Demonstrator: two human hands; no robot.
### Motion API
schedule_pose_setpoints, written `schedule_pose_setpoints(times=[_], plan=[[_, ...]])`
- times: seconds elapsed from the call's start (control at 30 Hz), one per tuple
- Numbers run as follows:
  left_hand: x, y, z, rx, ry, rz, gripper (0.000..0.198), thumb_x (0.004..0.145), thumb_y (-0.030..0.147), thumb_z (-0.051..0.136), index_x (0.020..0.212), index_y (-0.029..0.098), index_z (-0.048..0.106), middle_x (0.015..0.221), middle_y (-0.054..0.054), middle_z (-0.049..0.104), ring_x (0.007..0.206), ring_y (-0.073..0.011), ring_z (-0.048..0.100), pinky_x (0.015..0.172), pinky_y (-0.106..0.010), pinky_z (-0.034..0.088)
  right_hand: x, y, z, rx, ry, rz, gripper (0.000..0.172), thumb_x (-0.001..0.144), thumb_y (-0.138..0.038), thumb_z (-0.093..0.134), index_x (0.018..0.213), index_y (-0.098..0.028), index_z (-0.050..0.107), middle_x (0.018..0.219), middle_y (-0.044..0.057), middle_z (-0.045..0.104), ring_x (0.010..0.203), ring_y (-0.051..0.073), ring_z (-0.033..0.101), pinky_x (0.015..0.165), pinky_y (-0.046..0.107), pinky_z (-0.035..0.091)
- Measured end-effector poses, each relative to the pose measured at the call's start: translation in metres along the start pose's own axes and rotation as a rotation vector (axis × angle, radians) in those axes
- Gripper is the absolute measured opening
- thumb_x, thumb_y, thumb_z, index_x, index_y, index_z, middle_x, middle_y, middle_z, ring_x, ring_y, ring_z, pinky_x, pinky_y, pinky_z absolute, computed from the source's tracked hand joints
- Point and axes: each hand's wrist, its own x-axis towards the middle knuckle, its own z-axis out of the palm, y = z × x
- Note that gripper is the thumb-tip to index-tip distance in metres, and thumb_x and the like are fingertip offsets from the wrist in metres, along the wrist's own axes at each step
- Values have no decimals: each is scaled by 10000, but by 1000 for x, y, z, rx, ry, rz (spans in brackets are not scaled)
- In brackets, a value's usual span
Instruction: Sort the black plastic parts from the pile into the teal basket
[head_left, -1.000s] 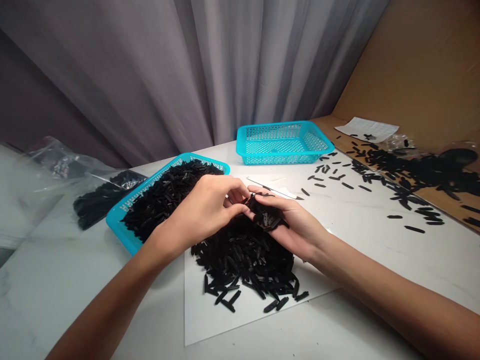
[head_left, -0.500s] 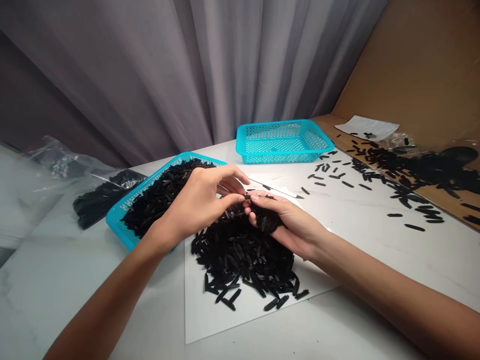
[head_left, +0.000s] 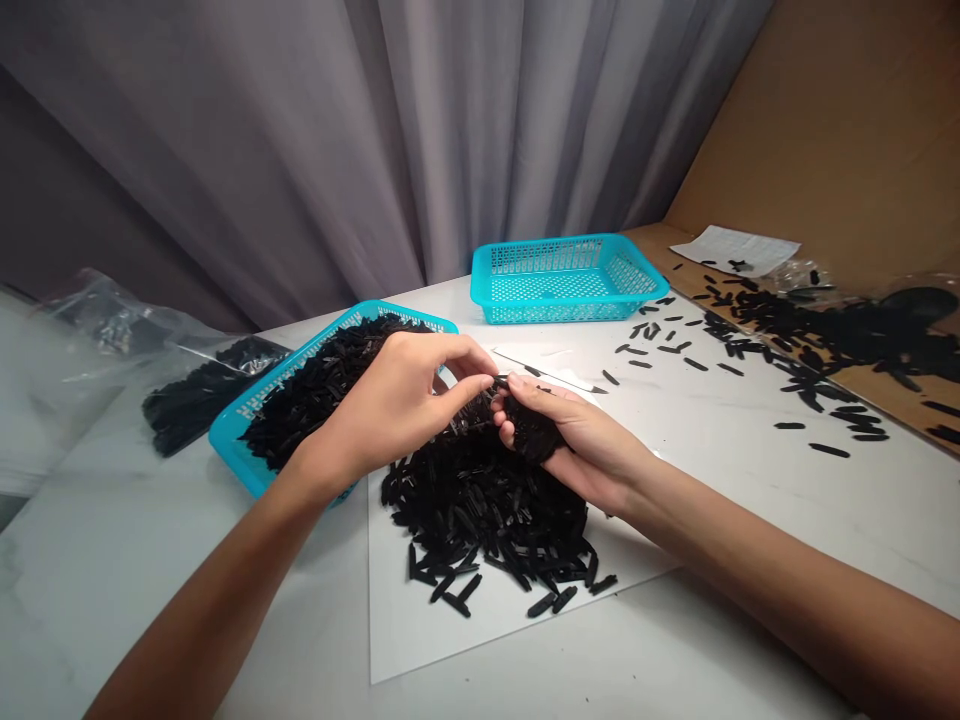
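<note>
Over a heap of small black elongated pieces [head_left: 487,510] my two hands meet. My left hand [head_left: 420,390] pinches one end of a small black piece [head_left: 502,381] between thumb and fingertips. The thumb of my right hand [head_left: 577,430] presses the other end of that piece. Several more black pieces [head_left: 531,428] lie bunched in my right hand's curled fingers and palm. The heap rests on a white board [head_left: 427,640]. To the left, a blue basket [head_left: 240,455] full of like pieces stands partly behind my left hand.
A second blue basket [head_left: 570,310] sits at the back. Loose black pieces are scattered on the right, towards a brown board [head_left: 911,395] and a white paper [head_left: 739,250]. A clear plastic bag [head_left: 112,330] lies at the far left. A grey curtain [head_left: 315,150] hangs behind.
The fingertips of both hands have risen slightly, and the pinched piece is now seen more level between them. The heap and baskets stay in place.
</note>
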Motion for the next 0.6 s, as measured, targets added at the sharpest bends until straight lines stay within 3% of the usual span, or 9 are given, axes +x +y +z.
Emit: schedule_pose_setpoints(times=[0.27, 0.43, 0.47, 0.53, 0.6], plan=[[-1, -3, -3, 114, 20, -16, 165, 878, 152, 597, 905, 222, 744, 903, 4, 759, 803, -160, 683, 676, -244, 505, 0, 0, 1, -31, 6, -33, 110, 843, -242, 750, 836, -135, 724, 812, 26, 636, 692, 89, 581, 679, 194, 518], [-11, -2, -20, 696, 405, -219, 104, 884, 262, 622, 889, 213, 713, 775, -55, 686, 710, -232, 627, 566, -293, 412, -1, -2, 1, 9, 54, 4, 90, 808, -112, 704, 892, -117, 733, 880, 70, 669, 775, 123, 619, 771, 223, 530], [-12, 1, -22, 746, 434, -218, 98, 881, 283, 633, 891, 217, 704, 753, -53, 670, 685, -230, 610, 544, -293, 383, -1, -2, 0, 16, 62, 19, 125, 791, -82, 688, 902, -116, 734, 886, 76, 675, 785, 130, 623, 786, 232, 528], [-14, 9, -18, 669, 337, -162, 111, 879, 324, 652, 916, 230, 699, 749, -36, 673, 663, -211, 602, 536, -291, 366, -1, -2, -1, 20, 58, 32, 190, 755, -37, 655, 903, -124, 736, 874, 70, 683, 788, 133, 623, 794, 240, 517], [-14, 17, -7, 492, 124, -80, 129, 873, 354, 672, 917, 237, 701, 775, -15, 694, 672, -192, 616, 559, -290, 391, -1, -1, -1, -5, 10, 10, 207, 731, -26, 642, 872, -143, 739, 849, 46, 687, 777, 129, 615, 777, 238, 497]])
